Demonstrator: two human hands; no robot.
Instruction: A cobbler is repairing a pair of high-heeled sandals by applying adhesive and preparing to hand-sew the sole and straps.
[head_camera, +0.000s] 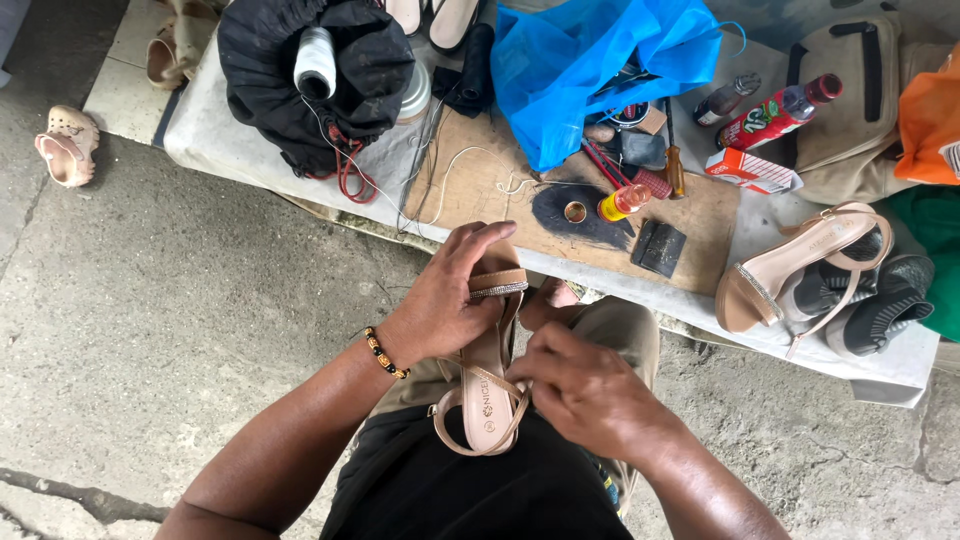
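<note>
Sandal (487, 385), tan with a glittering toe band, rests sole-up on the person's lap, toe pointing toward the bench (300, 170). Head view: the left hand (440, 300) wraps the front of the sandal, fingers curled over the toe band and pressed together. The right hand (585, 390) sits at the heel strap, fingertips pinching the thin strap beside the insole. On the bench lie a matching sandal (790, 270), a glue bottle (622, 203), a thread spool (315, 62), a blue bag (590, 60) and a wooden board (480, 190). Judged from the grip, work on the strap is under way; the strap appears not yet fixed, and the second sandal lies apart, untouched.
</note>
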